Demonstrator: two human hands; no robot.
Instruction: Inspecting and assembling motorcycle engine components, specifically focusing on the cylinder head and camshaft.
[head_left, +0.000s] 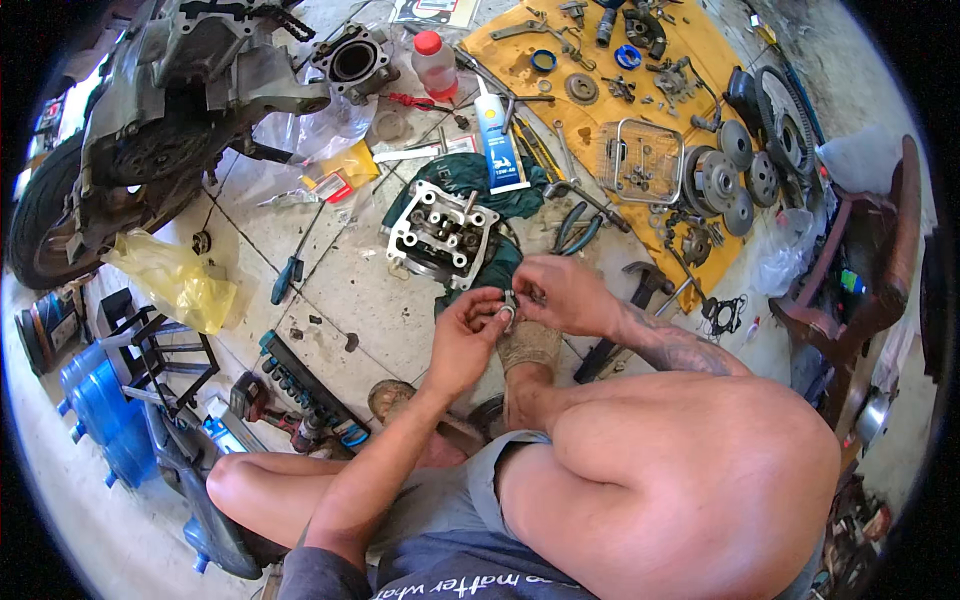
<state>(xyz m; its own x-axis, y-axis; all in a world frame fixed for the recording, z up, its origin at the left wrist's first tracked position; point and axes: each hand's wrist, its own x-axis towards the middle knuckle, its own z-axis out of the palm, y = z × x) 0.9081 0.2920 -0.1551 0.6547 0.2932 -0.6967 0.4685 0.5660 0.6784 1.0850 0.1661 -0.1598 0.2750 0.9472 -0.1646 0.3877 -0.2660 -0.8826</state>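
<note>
Between the thumb and fingers of my left hand (468, 330) is a small silvery metal part (509, 312), too small to name. My right hand (562, 294) is pinched right beside it, and what its fingertips hold, if anything, is hidden. Both hands meet above my foot, just this side of an engine cylinder head (441, 236) with its valve side up. That head rests by a dark green cloth (520, 202). A blue and white oil bottle (502, 145) lies on the cloth, and blue-handled pliers (577, 228) lie to the right.
A partly stripped motorbike (190, 110) stands at the far left. On the right, yellow paper (560, 60) bears engine parts and a wire basket (640, 160). A screwdriver (288, 278), a socket rail (315, 385), a cordless drill (290, 420) and a hammer (645, 287) lie nearby.
</note>
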